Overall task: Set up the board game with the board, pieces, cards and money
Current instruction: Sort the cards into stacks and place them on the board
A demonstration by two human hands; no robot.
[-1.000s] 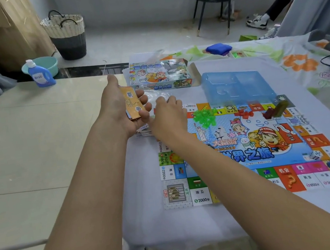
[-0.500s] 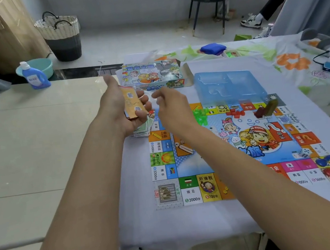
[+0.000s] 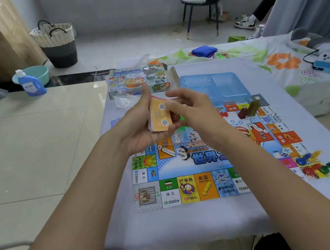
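The left hand grasps a small stack of orange paper play-money notes above the far-left part of the colourful square game board, thumb behind the stack and fingers under it. The right hand pinches the stack's upper right edge with thumb and forefinger (the other fingers loosely curled). The board lies flat on the white cloth-covered table. Beyond it sit a clear blue plastic insert tray and the printed cardboard game box. White dice rest near the board's right edge.
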